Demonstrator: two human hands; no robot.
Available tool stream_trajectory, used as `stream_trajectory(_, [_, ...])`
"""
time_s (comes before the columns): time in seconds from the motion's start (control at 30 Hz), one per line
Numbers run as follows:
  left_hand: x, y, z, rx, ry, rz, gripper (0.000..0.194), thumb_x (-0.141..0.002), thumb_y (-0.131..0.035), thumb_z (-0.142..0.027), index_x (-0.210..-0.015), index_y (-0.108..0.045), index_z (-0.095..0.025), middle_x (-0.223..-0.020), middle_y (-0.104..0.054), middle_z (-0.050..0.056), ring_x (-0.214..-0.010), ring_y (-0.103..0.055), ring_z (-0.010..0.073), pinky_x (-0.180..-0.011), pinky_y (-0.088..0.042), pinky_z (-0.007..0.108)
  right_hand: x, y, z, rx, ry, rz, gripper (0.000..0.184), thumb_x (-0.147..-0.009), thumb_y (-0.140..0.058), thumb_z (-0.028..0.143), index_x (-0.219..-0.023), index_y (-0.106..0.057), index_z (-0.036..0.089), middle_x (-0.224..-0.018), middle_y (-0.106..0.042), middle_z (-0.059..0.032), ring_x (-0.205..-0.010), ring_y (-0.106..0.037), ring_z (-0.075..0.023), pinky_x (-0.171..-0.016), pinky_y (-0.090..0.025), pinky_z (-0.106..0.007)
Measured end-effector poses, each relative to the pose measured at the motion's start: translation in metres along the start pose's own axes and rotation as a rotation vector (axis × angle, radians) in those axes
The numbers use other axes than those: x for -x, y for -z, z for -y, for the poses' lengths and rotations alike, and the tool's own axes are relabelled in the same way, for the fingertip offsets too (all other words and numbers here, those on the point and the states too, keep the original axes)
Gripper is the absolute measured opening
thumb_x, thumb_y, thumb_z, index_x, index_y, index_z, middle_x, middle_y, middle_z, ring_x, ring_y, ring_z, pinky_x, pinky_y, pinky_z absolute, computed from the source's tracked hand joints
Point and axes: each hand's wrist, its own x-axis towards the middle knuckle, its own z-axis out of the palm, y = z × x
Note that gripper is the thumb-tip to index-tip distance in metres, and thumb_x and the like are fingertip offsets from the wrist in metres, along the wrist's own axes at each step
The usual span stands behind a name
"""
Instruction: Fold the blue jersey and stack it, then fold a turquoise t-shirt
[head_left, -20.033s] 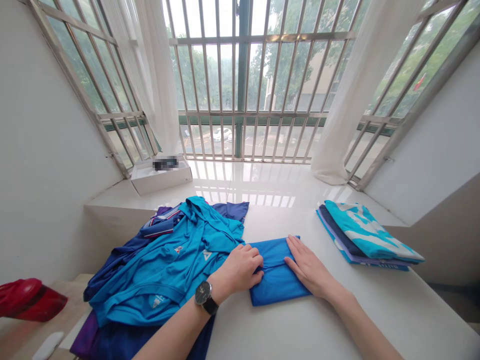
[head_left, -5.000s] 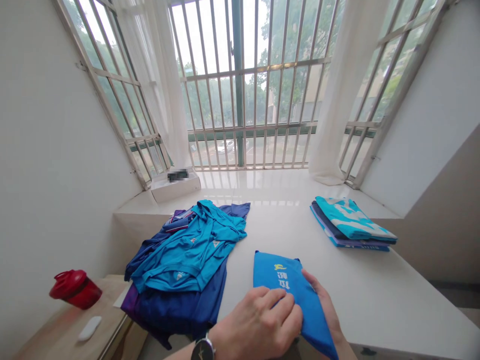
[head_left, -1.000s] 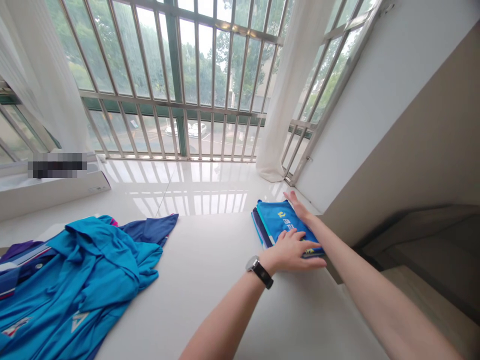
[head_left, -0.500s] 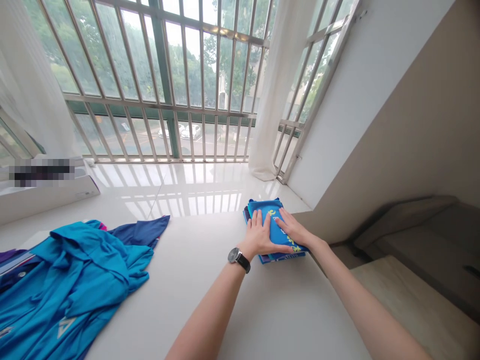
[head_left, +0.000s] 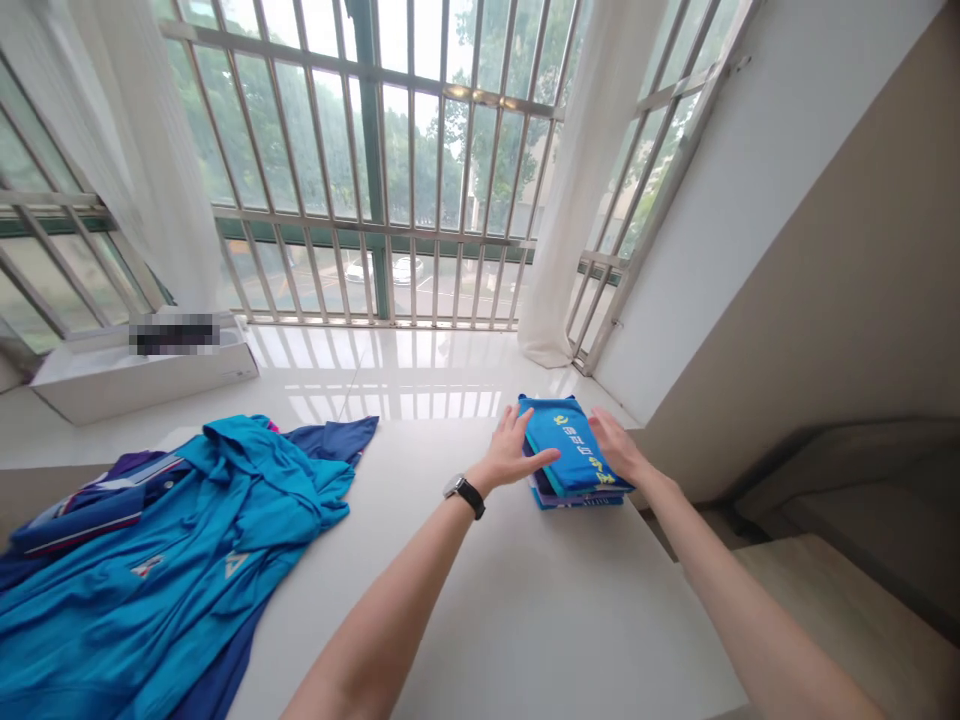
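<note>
A stack of folded shirts (head_left: 574,450) lies near the right end of the white surface. Its top one is bright blue with white and yellow print. At the stack's left edge is my left hand (head_left: 514,452), fingers apart and thumb stretched toward the print; a watch (head_left: 465,494) is on that wrist. My right hand (head_left: 616,446) is open along the right edge of the stack. Whether either palm touches the cloth I cannot tell. On the left, an unfolded teal shirt (head_left: 225,560) lies crumpled over navy and purple garments (head_left: 90,505).
A white open box (head_left: 157,375) stands at the back left on the glossy sill (head_left: 390,360). Behind it are barred windows and white curtains (head_left: 559,200). A grey wall slopes at the right, with a dark chair-like shape and a pale tabletop (head_left: 832,610) below.
Both hands have moved off the top of the stack to its two sides, uncovering the print. The view has turned left, so more of the clothes and the box shows.
</note>
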Motion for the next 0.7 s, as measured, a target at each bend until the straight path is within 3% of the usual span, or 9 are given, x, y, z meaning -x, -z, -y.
stream_trajectory(0.13, [0.057,0.090,0.038,-0.264,0.007,-0.051,0.075,-0.093,-0.045,-0.062,-0.150,-0.035,-0.013,-0.162,-0.018,0.020,-0.152,-0.006,0.0313,-0.122,-0.014,0.049,0.027,0.002,0.011,0.201,0.079,-0.139,0.088,-0.091,-0.016,0.072,-0.146,-0.042,0.009,-0.155,-0.039,-0.0191,-0.147,-0.027,-0.0305,-0.121,-0.022,-0.050])
stream_trajectory(0.27, [0.132,0.187,0.075,-0.467,0.202,-0.058,0.067,-0.096,-0.039,-0.058,-0.144,-0.043,-0.012,-0.160,-0.026,0.019,-0.151,-0.011,0.0335,-0.121,-0.016,0.050,0.052,-0.016,0.016,0.374,0.026,-0.030,0.086,-0.089,-0.028,0.073,-0.148,-0.040,0.011,-0.153,-0.041,-0.0202,-0.143,-0.034,-0.0346,-0.116,-0.030,-0.054])
stream_trajectory(0.4, [0.212,0.259,0.102,-0.577,0.474,0.000,0.070,-0.095,-0.036,-0.060,-0.146,-0.042,-0.013,-0.160,-0.027,0.019,-0.150,-0.013,0.0358,-0.120,-0.017,0.053,0.054,-0.025,0.009,0.337,-0.019,0.038,0.086,-0.086,-0.032,0.074,-0.146,-0.043,0.013,-0.148,-0.048,-0.0199,-0.136,-0.045,-0.0363,-0.111,-0.037,-0.055])
stream_trajectory(0.47, [0.252,0.282,0.111,-0.612,0.577,0.041,0.075,-0.093,-0.037,-0.062,-0.147,-0.040,-0.011,-0.159,-0.027,0.021,-0.150,-0.015,0.0374,-0.119,-0.018,0.054,0.053,-0.023,0.009,0.318,0.000,0.009,0.087,-0.085,-0.033,0.075,-0.144,-0.044,0.011,-0.147,-0.048,-0.0222,-0.135,-0.045,-0.0392,-0.109,-0.038,-0.057])
stream_trajectory(0.57, [0.305,0.296,0.116,-0.608,0.607,0.117,0.084,-0.083,-0.050,-0.069,-0.145,-0.043,-0.013,-0.158,-0.031,0.021,-0.148,-0.019,0.0386,-0.118,-0.023,0.052,0.059,-0.018,0.033,0.279,0.123,-0.242,0.086,-0.085,-0.033,0.075,-0.139,-0.048,0.009,-0.144,-0.047,-0.0274,-0.138,-0.039,-0.0424,-0.111,-0.034,-0.059])
stream_trajectory(0.67, [0.339,0.286,0.113,-0.564,0.567,0.128,0.080,-0.075,-0.062,-0.067,-0.139,-0.052,-0.021,-0.149,-0.046,0.015,-0.140,-0.038,0.0374,-0.113,-0.033,0.047,0.076,-0.023,0.096,0.121,0.364,-0.515,0.074,-0.090,-0.034,0.068,-0.137,-0.048,0.013,-0.140,-0.051,-0.0248,-0.137,-0.042,-0.0385,-0.112,-0.033,-0.057])
stream_trajectory(0.7, [0.345,0.279,0.111,-0.570,0.552,0.105,0.074,-0.076,-0.064,-0.064,-0.137,-0.054,-0.023,-0.145,-0.052,0.014,-0.134,-0.045,0.0366,-0.110,-0.037,0.046,0.082,-0.030,0.123,0.057,0.434,-0.513,0.069,-0.092,-0.036,0.066,-0.137,-0.048,0.015,-0.139,-0.052,-0.0224,-0.136,-0.043,-0.0368,-0.112,-0.034,-0.057])
